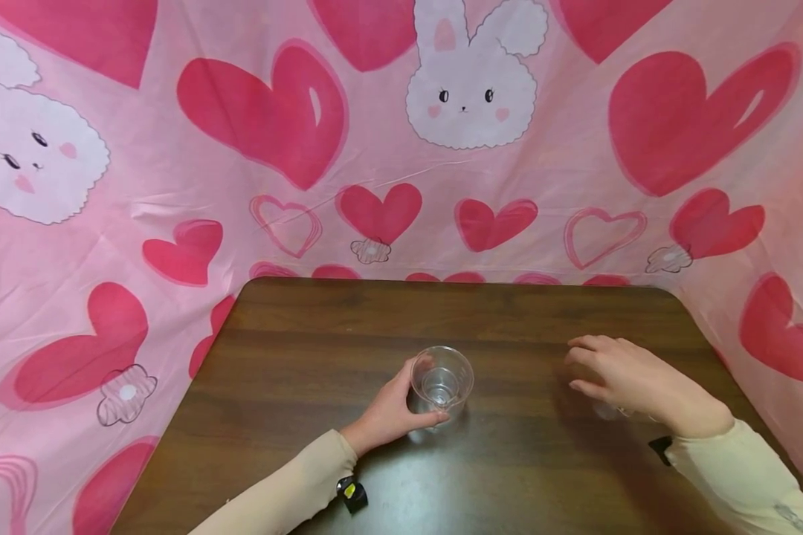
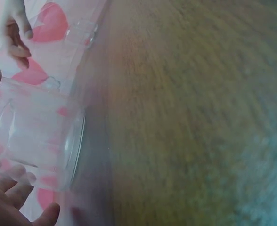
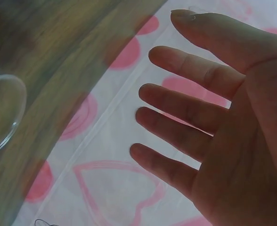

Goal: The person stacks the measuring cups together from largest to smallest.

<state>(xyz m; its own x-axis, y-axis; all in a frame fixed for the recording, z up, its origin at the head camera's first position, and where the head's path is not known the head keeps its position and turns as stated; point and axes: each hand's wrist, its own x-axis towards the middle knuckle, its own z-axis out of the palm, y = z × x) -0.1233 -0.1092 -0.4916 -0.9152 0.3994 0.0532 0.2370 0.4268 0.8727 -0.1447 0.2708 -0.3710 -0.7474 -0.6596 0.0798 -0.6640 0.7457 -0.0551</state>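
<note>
A clear, see-through cup (image 1: 453, 379) stands near the middle of the brown table, its round rim facing up. My left hand (image 1: 396, 412) grips it from the left side, thumb at the front and fingers around the back. In the left wrist view the same cup (image 2: 39, 136) lies between the thumb and the fingers. My right hand (image 1: 625, 377) hovers over the table's right part, holding nothing; in the right wrist view its fingers (image 3: 185, 106) are spread and nearly straight. Below that hand is a second clear vessel (image 1: 605, 409), mostly hidden in the head view.
The dark wooden table (image 1: 321, 319) has rounded back corners. Pink cloth (image 1: 375, 163) printed with hearts and rabbits hangs behind it and on both sides. A small black device (image 1: 352, 495) sits at the left wrist.
</note>
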